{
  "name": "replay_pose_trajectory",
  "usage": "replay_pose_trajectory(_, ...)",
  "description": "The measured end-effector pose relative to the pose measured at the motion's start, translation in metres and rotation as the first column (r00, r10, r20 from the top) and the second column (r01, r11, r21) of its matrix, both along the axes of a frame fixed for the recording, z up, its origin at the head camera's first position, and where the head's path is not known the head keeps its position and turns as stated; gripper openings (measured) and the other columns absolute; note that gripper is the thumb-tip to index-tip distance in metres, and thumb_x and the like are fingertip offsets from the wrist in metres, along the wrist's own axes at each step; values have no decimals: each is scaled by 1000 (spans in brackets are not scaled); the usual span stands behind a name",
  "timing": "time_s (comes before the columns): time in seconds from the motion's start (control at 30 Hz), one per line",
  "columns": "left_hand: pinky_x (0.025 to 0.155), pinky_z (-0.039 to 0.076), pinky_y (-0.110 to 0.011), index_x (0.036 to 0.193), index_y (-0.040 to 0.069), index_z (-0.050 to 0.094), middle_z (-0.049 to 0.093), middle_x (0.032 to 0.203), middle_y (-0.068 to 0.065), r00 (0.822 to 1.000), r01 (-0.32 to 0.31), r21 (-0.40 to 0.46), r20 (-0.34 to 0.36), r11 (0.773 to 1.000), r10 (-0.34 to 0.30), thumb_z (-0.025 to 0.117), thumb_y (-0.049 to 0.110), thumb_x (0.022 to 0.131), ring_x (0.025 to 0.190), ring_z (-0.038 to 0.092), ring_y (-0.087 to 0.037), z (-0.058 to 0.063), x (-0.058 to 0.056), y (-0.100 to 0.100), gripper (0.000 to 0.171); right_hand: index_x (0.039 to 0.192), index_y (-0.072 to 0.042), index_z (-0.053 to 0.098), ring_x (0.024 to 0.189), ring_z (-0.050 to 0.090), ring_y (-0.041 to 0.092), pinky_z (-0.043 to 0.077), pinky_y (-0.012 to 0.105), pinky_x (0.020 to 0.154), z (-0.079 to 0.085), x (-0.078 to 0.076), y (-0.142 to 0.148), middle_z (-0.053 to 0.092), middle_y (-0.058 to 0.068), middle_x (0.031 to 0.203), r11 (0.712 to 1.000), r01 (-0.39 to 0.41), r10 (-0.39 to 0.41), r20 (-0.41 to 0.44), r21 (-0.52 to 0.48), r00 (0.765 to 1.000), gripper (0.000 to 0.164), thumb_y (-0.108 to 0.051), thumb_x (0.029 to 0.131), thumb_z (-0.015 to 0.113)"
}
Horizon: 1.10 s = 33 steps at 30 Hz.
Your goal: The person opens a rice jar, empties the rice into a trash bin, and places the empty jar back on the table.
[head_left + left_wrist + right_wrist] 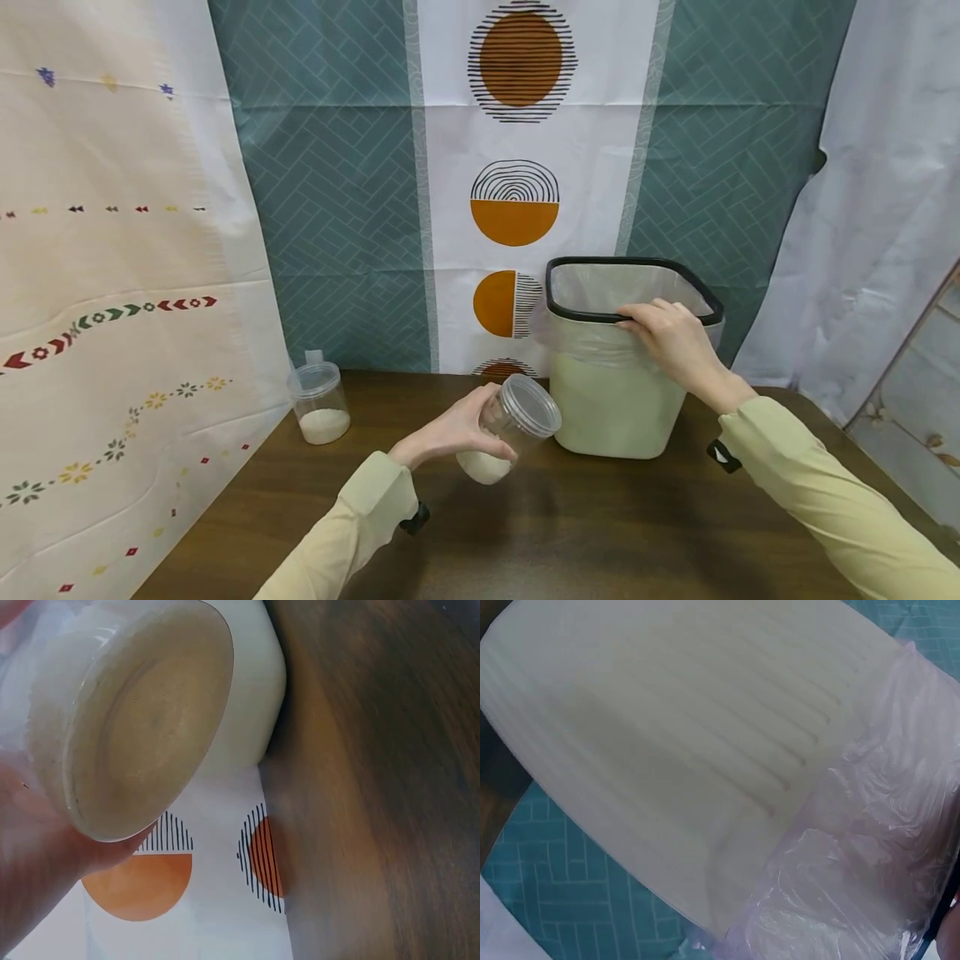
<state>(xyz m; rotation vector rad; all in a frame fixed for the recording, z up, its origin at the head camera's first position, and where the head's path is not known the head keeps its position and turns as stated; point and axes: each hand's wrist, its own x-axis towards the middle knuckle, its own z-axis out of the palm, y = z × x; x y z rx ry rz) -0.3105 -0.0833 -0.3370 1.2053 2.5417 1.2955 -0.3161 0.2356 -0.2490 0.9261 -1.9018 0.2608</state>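
My left hand (465, 429) grips a clear plastic jar (531, 407) holding white grains, raised off the table and tilted with its top toward the right. In the left wrist view the jar's round base (154, 720) shows, the pale contents lying against it. A pale green trash can (611, 408) with a black rim stands just right of the jar. On its near rim, my right hand (671, 342) has its fingers curled over the edge. A thin clear bag (840, 877) lines the can and hangs over its outside.
A second clear jar (322, 408), part filled with white grains, stands at the table's back left. The dark wooden table (600, 533) ends against a patterned curtain (345, 208). More cloth hangs at the left and right.
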Motion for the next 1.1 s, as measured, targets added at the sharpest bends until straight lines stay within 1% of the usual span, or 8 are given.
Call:
replay_pose_trajectory(0.1,84,38,-41,125,15,42,47,110,4,1000,9,0,11,1000,-9,77,32,65,104,44,-23,0,1,1,72,94,0,66,64,54,23,39,38,55,1,-1,-4,65,10,82,1000,-10,11,25,-10,1000,24,1,71,72)
replay_pose_trajectory(0.2,84,38,-40,126,17,40,46,111,5,1000,11,4,17,1000,-11,76,33,65,103,43,-20,3,2,1,72,94,-1,66,66,55,23,40,38,57,2,-2,-9,65,9,81,1000,-20,22,50,-23,999,24,0,71,72)
replay_pose_trajectory(0.37,84,38,-37,128,19,39,46,114,5,999,28,35,17,999,-29,76,33,66,103,43,-16,8,4,4,73,95,-3,67,66,54,23,41,39,58,3,-5,-16,64,8,81,999,-24,27,84,-30,996,24,-3,72,71)
replay_pose_trajectory(0.57,83,40,-36,125,18,41,46,111,3,999,34,58,0,998,-34,77,32,66,100,44,-17,14,5,6,71,96,-3,67,66,55,22,41,39,59,3,-7,-24,65,7,81,999,-37,40,95,-36,995,24,-4,72,71)
replay_pose_trajectory(0.8,84,39,-34,126,17,40,46,113,4,999,50,58,-14,997,-49,77,32,66,102,44,-17,17,6,8,72,95,-3,68,65,54,22,39,37,57,4,-9,-31,65,6,80,998,-41,45,98,-45,994,23,-3,72,72)
replay_pose_trajectory(0.93,83,39,-35,126,16,41,46,112,3,998,59,59,-9,997,-58,77,32,66,101,44,-20,17,6,8,72,95,-2,68,65,53,21,39,37,58,4,-10,-33,65,6,80,997,-53,59,118,-54,991,24,-2,71,72)
replay_pose_trajectory(1.1,85,38,-39,130,17,38,45,116,4,998,63,54,6,997,-63,75,31,66,105,43,-23,19,8,7,75,94,-4,68,65,53,21,40,37,59,4,-14,-37,64,5,78,997,-61,67,126,-53,990,24,-3,71,72)
